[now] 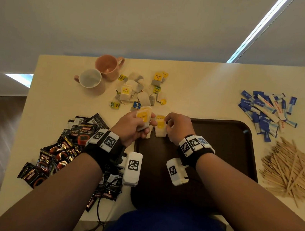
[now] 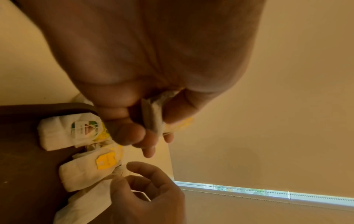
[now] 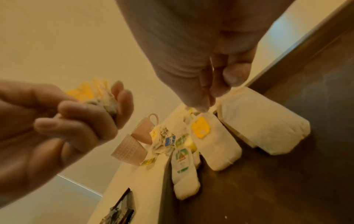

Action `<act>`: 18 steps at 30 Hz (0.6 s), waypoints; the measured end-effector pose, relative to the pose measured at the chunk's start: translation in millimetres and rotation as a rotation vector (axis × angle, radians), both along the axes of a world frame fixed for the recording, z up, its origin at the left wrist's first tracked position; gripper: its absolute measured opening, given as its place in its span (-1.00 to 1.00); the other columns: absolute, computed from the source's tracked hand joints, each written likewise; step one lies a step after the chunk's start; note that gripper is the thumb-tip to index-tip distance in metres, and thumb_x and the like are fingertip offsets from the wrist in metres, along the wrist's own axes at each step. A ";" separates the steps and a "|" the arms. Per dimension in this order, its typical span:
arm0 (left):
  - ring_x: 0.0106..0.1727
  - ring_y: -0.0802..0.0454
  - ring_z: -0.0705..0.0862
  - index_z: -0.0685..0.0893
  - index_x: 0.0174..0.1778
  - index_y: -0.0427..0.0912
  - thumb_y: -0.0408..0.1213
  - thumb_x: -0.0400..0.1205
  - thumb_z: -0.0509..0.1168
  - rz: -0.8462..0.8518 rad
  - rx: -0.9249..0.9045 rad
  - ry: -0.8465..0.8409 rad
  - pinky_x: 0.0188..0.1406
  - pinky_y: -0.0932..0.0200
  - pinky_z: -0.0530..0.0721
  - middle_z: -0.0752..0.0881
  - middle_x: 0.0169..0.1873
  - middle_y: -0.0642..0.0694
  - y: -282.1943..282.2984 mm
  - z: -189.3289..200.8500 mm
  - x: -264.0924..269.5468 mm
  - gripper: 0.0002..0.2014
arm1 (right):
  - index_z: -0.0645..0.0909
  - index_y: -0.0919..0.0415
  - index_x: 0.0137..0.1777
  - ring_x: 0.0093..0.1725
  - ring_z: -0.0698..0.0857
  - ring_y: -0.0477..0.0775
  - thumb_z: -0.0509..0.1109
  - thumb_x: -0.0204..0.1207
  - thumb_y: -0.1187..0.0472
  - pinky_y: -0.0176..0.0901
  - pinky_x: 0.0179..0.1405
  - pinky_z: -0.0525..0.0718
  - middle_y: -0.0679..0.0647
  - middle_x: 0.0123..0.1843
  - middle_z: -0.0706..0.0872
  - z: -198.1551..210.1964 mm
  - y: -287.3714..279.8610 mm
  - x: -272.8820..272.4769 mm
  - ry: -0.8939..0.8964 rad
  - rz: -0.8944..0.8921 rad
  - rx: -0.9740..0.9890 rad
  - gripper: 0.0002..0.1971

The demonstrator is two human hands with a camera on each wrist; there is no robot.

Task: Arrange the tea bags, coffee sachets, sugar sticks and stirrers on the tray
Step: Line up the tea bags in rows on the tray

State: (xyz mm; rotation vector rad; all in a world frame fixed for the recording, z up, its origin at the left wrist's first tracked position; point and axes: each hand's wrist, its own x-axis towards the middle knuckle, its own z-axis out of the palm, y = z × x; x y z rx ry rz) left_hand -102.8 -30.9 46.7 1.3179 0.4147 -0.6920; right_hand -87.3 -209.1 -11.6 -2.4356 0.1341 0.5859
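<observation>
The left hand (image 1: 133, 125) grips a small stack of tea bags (image 1: 143, 117), its fingers (image 3: 84, 119) curled tight round the paper pouches with the yellow tags uppermost, and it hovers just off the tray's (image 1: 240, 146) far left corner. The right hand (image 1: 177, 127) is just beside it over that same corner, thumb and forefinger closed in a narrow pinch on what looks like the string or top edge of a yellow-tagged tea bag (image 3: 214, 142) already lying on the tray; the wrist views do not show plainly whether it is string or paper. That bag lies straight below the right fingers (image 3: 234, 75), its long axis running from the tray's far rim back toward the person, in a row with a green-labelled bag (image 3: 184, 171) on the left-hand side and a plain bag (image 3: 264, 124) on the other side, all three roughly parallel and touching or nearly so. The move in hand seems to be squaring this bag in the row, and the next bag would come from the left hand's stack, which sits nearer the open end of the row than any loose pile. The remaining tea bags (image 1: 141, 92) lie on the worktop (image 1: 200, 83) beyond both hands, coffee sachets (image 1: 61, 153) outboard of the left wrist, sugar sticks (image 1: 266, 113) and stirrers (image 1: 291, 172) outboard of the right.
</observation>
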 end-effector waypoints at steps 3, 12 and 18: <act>-0.29 0.01 0.64 0.61 0.20 -0.31 -0.60 0.72 0.05 -0.004 -0.029 -0.007 -0.35 0.23 0.63 0.72 0.03 -0.31 2.2 -4.9 -2.6 -0.72 | 0.72 0.11 0.19 0.00 0.72 0.04 0.33 0.61 0.29 -0.18 0.00 0.67 0.04 0.04 0.76 8.7 -3.4 -0.6 -0.116 -0.006 0.014 -0.77; -0.17 -0.01 0.81 0.62 0.19 -0.28 -0.58 0.69 0.22 -0.046 -0.096 -0.079 -0.12 0.22 0.79 0.81 -0.20 -0.16 2.8 -12.1 -10.6 -0.78 | 0.76 0.01 0.09 -0.25 0.66 -0.08 0.61 0.43 0.15 -0.26 -0.16 0.68 -0.11 -0.04 0.76 52.9 11.3 0.4 -0.184 0.089 0.467 -0.76; -0.14 -0.01 0.84 0.62 0.16 -0.26 -0.63 0.67 0.25 -0.125 -0.045 -0.114 -0.14 0.26 0.80 0.78 -0.11 -0.24 2.3 -7.0 -13.4 -0.75 | 0.75 0.07 -0.11 -0.29 0.62 -0.12 0.60 0.43 0.21 -0.33 -0.24 0.60 -0.13 -0.12 0.72 61.7 9.1 -1.8 -0.221 0.148 0.411 -0.91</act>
